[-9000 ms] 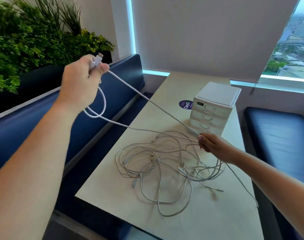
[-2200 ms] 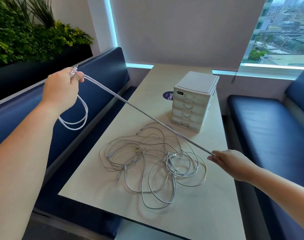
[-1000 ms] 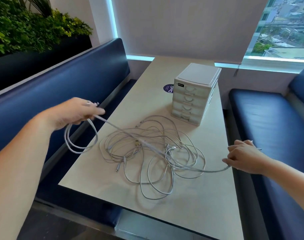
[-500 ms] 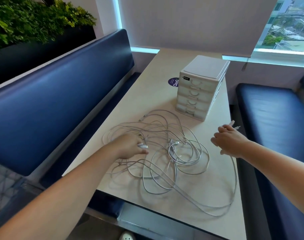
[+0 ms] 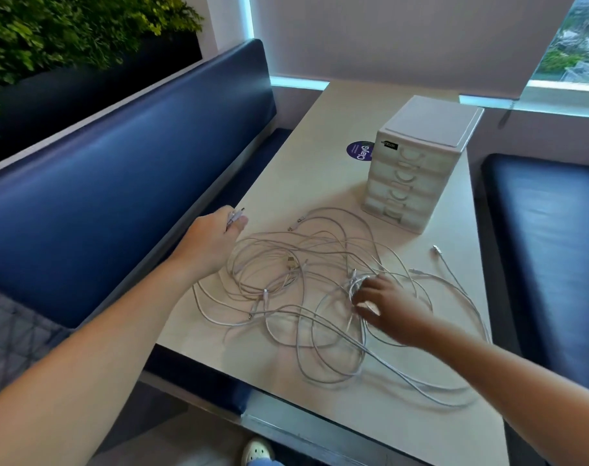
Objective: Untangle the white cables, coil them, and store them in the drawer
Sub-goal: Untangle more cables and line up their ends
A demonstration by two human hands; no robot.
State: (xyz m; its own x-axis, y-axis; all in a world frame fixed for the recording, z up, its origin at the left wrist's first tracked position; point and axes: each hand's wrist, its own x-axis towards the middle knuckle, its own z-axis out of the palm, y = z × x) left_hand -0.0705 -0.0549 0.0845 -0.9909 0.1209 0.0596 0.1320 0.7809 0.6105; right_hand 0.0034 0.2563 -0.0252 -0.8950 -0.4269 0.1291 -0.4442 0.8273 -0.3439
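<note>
— Where do the cables lie right now?

— Your white cables (image 5: 306, 284) lie in one loose tangle on the near half of the surface (image 5: 306, 129), with their loops crossing one another. One long loop runs out toward the near right corner. A single free end (image 5: 436, 248) lies apart, between the tangle and the right edge.

— And my hands?

— Your left hand (image 5: 212, 242) is at the tangle's left side, close to the left edge of the surface. It pinches some plug ends (image 5: 235, 215) between the thumb and the fingers (image 5: 220, 216), and the tips of the plugs poke out beyond them. Your right hand (image 5: 390, 309) lies palm down on the right part of the tangle, with its fingers bent in among a tight bunch of loops. That spot is blurred, so I cannot tell you whether they close round a strand or only press on it.

— What about the drawer?

— The drawer unit (image 5: 417, 169) stands upright beyond the tangle, toward the far right of the surface and just clear of the nearest loop. All of its stacked drawers are pushed in. A round purple sticker (image 5: 359, 151) lies flat just to its left. A blue bench (image 5: 118, 169) runs along your left, with green plants (image 5: 68, 25) behind its backrest. A second blue seat (image 5: 548, 230) is on your right.
</note>
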